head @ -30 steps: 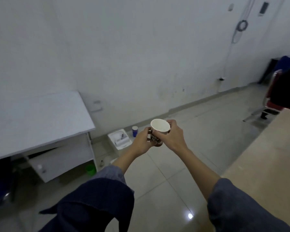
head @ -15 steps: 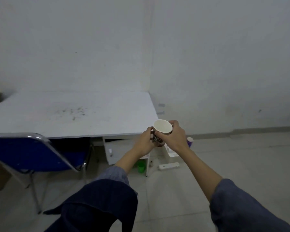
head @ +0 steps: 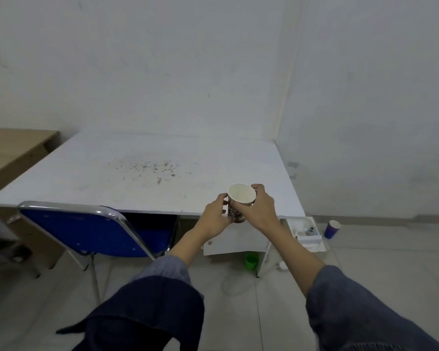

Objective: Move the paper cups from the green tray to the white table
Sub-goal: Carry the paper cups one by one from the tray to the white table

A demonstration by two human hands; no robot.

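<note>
my left hand (head: 217,216) and right hand (head: 260,210) both grip the paper cup (head: 240,202) above the white table (head: 137,173) edge. it seems light and easy to crush, so i hold the sides softly.

Both forearms are extended forward, converging toward 12 o'clock, with dark blue sleeves pushed back below the elbows. The left hand (head: 214,216) is curled inward from 9 o'clock, thumb uppermost and fingers wrapped in a closed grip. The right hand (head: 260,209) is brought in from 3 o'clock, fingers bent over and thumb tucked, its grip likewise closed. The two hands are nearly touching.
</note>
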